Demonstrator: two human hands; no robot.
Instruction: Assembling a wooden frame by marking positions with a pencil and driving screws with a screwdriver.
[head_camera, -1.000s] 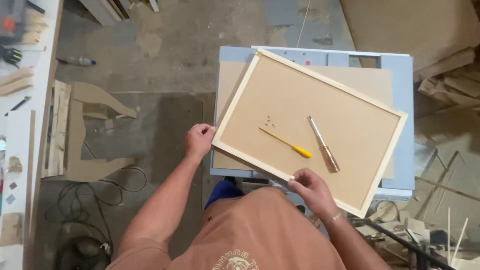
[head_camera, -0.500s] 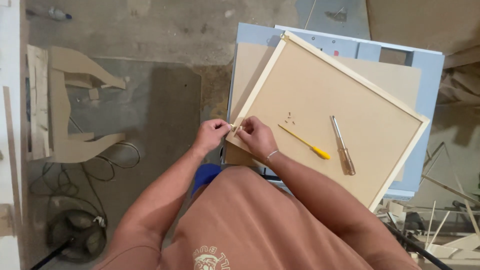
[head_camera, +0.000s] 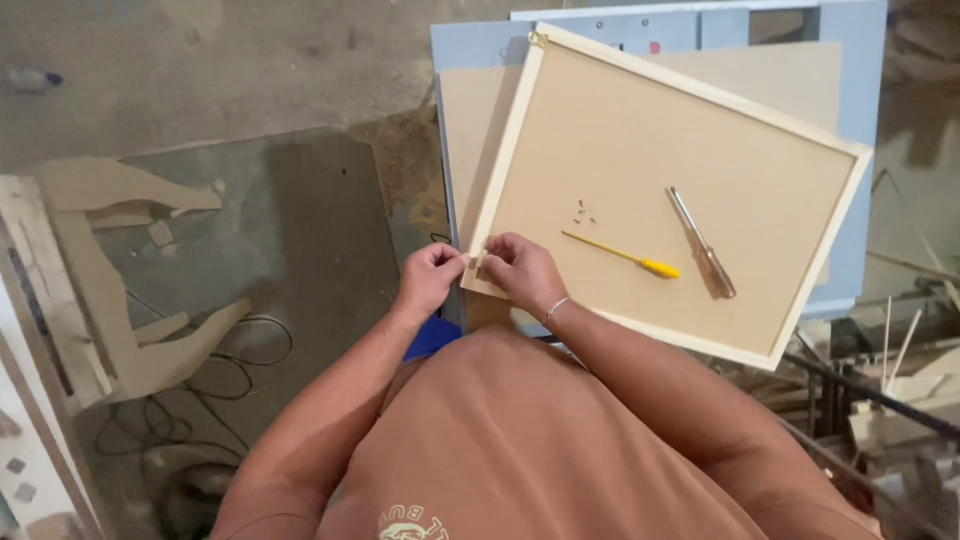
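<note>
Both my hands are at the near-left corner of the frame, a pale wood-edged board lying tilted on the blue table. Left hand sits just off the frame's left edge, fingers curled narrow in a pinch; right hand rests on the corner itself, fingertips also pinched, meeting the left's at the rail. Something small sits between the fingertips, too tiny to tell what. The frame's long axis runs from near-left to far-right, so the corner is the closest part to me and both hands reach it equally; the right lies over the board, the left over open floor. On the board, right of my hands: a few small dark screws, then a thin yellow-handled tool pointing left toward my fingers, then a screwdriver lying diagonal, further right. All well apart from the corner, nothing in the way. A flat sheet lies under the frame. On the floor to the left: cut wood shapes and a cable.
</note>
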